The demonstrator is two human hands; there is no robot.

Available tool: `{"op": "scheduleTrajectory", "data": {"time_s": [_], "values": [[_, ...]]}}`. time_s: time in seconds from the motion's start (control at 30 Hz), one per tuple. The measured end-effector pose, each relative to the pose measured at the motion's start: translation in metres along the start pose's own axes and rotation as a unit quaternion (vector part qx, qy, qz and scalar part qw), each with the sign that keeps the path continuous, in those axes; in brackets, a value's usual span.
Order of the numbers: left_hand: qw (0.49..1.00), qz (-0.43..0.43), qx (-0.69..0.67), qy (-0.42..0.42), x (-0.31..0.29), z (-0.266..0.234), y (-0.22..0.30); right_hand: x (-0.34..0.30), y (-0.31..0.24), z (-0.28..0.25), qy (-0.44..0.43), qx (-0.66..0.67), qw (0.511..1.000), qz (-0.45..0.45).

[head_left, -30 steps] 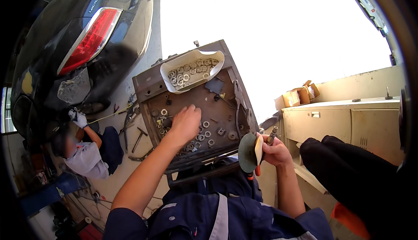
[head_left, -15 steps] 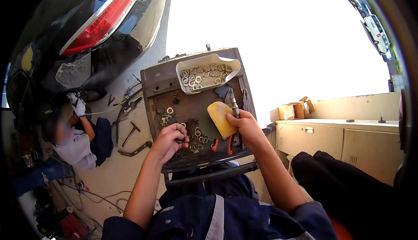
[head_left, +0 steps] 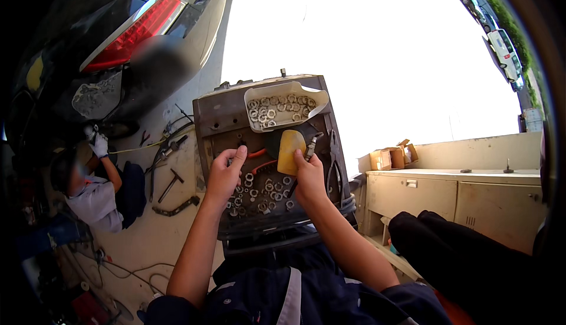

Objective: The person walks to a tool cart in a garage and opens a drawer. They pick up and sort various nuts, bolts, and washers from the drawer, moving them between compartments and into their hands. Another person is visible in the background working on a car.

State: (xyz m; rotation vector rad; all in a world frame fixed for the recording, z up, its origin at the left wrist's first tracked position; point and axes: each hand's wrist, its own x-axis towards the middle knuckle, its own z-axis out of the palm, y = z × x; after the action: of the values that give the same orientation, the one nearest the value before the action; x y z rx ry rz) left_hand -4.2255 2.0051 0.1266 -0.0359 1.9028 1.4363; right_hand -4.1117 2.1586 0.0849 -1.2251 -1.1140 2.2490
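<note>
Right hand (head_left: 310, 179) has its fingers wrapped round a yellow tool (head_left: 291, 153) over the metal tray (head_left: 203, 110) of loose nuts (head_left: 269, 189); left hand (head_left: 224, 173) is curled, can't tell if it's gripping anything.

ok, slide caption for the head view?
Right hand holding a yellow pad over a dark worktop strewn with metal rings; left hand alongside, white container beyond.

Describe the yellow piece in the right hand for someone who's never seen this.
Start at the dark metal cart mid-picture. Over its right half is the right hand, and the yellow piece is held there, at the thumb. It's the solid yellow one with a rounded top; its neighbours are red handles and grey metal rings.
</note>
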Motion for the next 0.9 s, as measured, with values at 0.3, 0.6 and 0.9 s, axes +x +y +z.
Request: {"op": "scheduleTrajectory", "data": {"time_s": [0.3, 0.6, 0.9], "values": [[0.887, 0.054, 0.458, -0.019, 0.076, 0.021, 0.081, -0.03, -0.037, -0.002, 0.014, 0.004, 0.998, 0.066], [0.957, 0.075, 0.277, 0.03, 0.054, -0.045, 0.075, -0.004, -0.056, 0.009, -0.086, -0.11, 0.983, 0.122], [0.975, 0.014, 0.217, 0.049, 0.03, -0.067, 0.038, 0.014, -0.07, -0.012, -0.113, -0.615, 0.759, -0.185]]}}
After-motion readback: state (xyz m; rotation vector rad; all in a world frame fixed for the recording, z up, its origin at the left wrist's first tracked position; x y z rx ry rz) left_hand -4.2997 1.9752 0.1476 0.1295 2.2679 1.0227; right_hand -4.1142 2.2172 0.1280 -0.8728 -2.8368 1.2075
